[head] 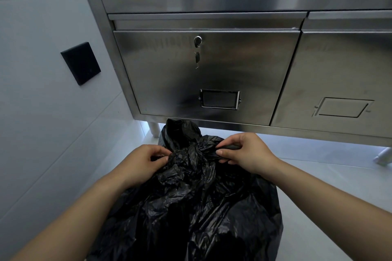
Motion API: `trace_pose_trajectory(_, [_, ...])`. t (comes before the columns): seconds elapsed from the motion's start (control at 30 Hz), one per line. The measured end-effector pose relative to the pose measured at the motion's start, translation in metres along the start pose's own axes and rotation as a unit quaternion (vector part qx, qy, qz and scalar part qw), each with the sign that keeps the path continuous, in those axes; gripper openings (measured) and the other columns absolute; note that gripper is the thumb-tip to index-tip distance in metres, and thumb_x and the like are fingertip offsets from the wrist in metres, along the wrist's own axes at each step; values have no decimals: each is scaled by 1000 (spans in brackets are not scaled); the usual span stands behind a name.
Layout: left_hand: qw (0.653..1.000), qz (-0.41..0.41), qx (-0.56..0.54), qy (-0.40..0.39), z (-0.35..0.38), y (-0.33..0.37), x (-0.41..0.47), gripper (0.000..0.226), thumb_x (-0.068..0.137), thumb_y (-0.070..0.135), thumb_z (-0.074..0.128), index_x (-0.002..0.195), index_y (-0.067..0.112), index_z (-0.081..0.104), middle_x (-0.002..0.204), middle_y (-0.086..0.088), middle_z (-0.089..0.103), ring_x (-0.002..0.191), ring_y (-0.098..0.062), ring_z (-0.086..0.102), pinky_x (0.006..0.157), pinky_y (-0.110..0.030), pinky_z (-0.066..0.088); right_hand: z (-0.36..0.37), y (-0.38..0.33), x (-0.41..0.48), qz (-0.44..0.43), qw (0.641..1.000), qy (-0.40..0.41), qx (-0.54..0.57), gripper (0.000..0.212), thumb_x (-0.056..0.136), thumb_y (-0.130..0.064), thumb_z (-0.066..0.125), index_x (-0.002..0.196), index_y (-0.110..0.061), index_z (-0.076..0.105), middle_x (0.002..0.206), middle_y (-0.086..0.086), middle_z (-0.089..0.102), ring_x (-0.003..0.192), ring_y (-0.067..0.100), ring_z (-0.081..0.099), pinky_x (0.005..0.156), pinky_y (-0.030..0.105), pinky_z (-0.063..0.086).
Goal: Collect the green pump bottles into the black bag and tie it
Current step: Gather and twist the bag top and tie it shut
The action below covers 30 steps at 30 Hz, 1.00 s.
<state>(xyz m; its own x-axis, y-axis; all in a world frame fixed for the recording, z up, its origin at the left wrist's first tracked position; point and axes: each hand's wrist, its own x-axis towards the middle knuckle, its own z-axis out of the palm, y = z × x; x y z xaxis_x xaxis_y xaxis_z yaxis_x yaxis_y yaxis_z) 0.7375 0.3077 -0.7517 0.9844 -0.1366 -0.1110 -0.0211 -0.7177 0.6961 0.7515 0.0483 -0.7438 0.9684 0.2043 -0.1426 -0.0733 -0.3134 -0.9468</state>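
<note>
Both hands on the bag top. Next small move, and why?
Probably pull the two ends apart to tighten the tie: the left hand and right hand each grip a gathered end of the bag, and the plastic is bunched between them.

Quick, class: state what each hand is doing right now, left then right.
Left hand: pinches gathered plastic at the neck of the black bag.
Right hand: grips a twisted strand of the same bag.

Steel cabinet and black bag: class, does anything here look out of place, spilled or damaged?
Little stands out. A key hangs from the lock of the steel cabinet door. The black bag looks untorn, and nothing is spilled.
</note>
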Motion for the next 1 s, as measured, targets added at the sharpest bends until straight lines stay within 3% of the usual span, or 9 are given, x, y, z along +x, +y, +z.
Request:
trace_pose_trajectory(0.17, [996, -18, -82, 33, -2, 3, 0, 27, 85, 12, 67, 74, 37, 72, 75, 14, 75, 72, 0, 69, 68, -13, 47, -1, 1, 3, -18, 1000, 9, 3, 12, 80, -6, 71, 75, -17, 69, 62, -6, 69, 57, 7, 68, 52, 12, 49])
trace_pose_trajectory(0.33, [978, -27, -177, 105, -3, 6, 1, 7, 82, 18, 71, 84, 20, 77, 79, 1, 76, 79, -15, 71, 80, -29, 52, -10, 2, 10, -5, 994, 38, 103, 12, 80, -7, 71, 73, -17, 71, 55, -11, 66, 53, 3, 65, 53, 10, 48])
trace_pose_trajectory(0.57, [979, 0, -143, 142, -31, 22, 8, 17, 81, 13, 71, 72, 27, 72, 62, 19, 71, 56, 9, 61, 57, -3, 45, -28, -5, 9, 19, 988, 32, 151, 12, 84, -7, 66, 76, -16, 66, 63, -4, 61, 50, 1, 58, 57, 10, 50])
trace_pose_trajectory(0.7, [972, -46, -159, 165, -42, 1, -2, 22, 82, 4, 68, 73, 24, 71, 57, 21, 69, 54, 7, 62, 56, -5, 46, -66, 8, 3, 44, 983, 57, 167, 9, 86, -4, 61, 82, -11, 64, 74, 3, 59, 64, 5, 53, 58, 9, 48])
trace_pose_trajectory(0.8, [944, -117, -206, 228, -49, -31, -5, 10, 85, 15, 68, 81, 22, 74, 75, 7, 74, 67, -9, 66, 71, -20, 53, -85, 23, -2, 50, 981, 47, 184, 6, 87, -3, 60, 87, -6, 65, 73, 4, 61, 57, 2, 56, 56, 9, 47])
trace_pose_trajectory(0.9, [915, -131, -314, 217, -49, -39, 6, 11, 90, 15, 62, 94, 15, 72, 96, -5, 72, 72, -7, 67, 65, -12, 54, -82, 16, 2, 6, 981, 26, 192, 10, 84, -4, 63, 82, -11, 69, 65, -2, 66, 52, 1, 58, 53, 10, 47])
trace_pose_trajectory(1.0, [903, -97, -381, 177, -45, -21, 18, 16, 93, 15, 56, 99, 7, 69, 96, -6, 72, 80, -8, 71, 67, -13, 54, -75, 2, 7, -33, 983, -19, 181, 10, 83, -6, 65, 86, -14, 70, 67, -7, 69, 61, 1, 63, 55, 12, 48])
